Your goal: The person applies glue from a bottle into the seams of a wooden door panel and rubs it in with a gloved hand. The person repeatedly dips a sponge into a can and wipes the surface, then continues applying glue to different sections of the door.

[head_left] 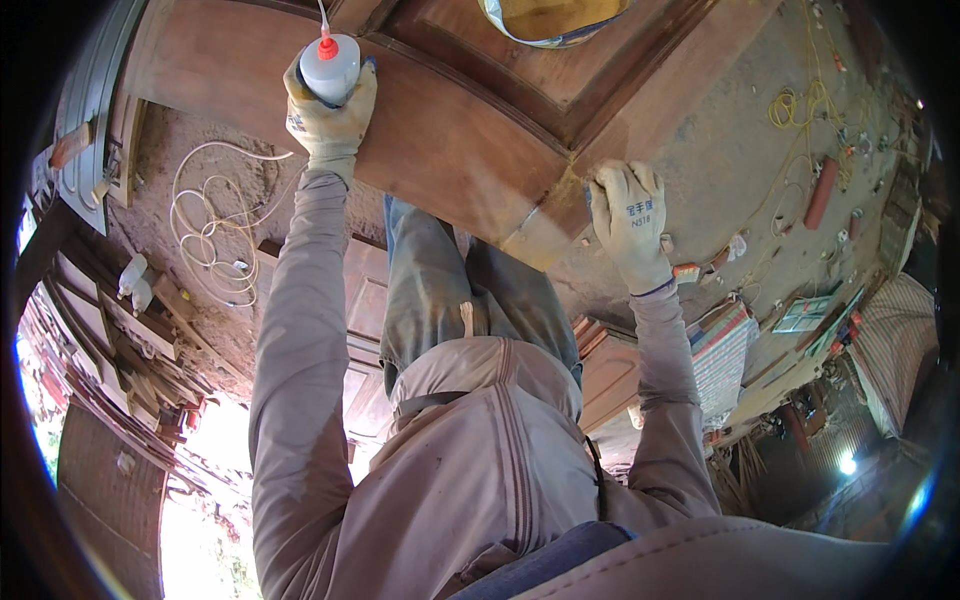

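Two gloved hands are engaged: the left hand (330,105) grips a glue bottle (330,65), the right hand (628,222) is pressed, fingers curled, on the wooden door panel (450,140). Gluing seems underway; steadier nozzle aim is needed next.

A coil of white cord (215,240) lies on the dirt floor (700,140), left of the legs. Two white bottles (135,283) sit just beside stacked wood frames (110,330) at the left. A bowl (550,20) of yellowish stuff stands at the top edge. Tangled yellow cord (800,105) lies at the upper right, with a red cylinder (820,193) near it. A striped mat (720,360) lies at the right, near brown wood panels (610,375). A corrugated sheet (895,345) shows at the far right.
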{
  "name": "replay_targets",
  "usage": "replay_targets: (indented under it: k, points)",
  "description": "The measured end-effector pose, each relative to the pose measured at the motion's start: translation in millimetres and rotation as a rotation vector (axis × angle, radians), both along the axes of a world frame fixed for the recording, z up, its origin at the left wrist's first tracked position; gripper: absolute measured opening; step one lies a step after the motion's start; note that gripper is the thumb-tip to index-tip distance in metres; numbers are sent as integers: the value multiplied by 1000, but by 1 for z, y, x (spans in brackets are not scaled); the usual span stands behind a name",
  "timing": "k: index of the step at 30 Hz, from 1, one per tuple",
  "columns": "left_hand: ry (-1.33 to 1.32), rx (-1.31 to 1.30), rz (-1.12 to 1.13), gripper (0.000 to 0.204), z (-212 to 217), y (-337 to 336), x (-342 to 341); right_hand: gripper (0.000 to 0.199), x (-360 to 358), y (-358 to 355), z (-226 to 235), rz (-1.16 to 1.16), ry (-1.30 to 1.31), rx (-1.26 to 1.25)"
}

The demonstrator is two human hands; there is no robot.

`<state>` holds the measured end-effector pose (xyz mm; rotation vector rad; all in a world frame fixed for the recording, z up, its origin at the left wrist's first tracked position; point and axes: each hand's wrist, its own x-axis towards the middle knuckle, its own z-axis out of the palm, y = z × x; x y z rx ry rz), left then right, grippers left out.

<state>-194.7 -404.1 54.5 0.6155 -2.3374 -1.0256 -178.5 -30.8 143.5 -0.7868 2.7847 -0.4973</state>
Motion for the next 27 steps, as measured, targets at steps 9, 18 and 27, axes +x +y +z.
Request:
replay_targets:
  k: [9, 18, 27]
  points:
    - [44, 1, -29, 66, -6, -1, 1, 13, 57, 4, -11, 8, -170, -7]
    - [-1, -10, 0, 67, 2, 3, 1, 19, 18, -23, -4, 152, 120, -46]
    - [34, 29, -17, 66, 1, 1, 0, 20, 19, -21, -18, -17, -4, -190]
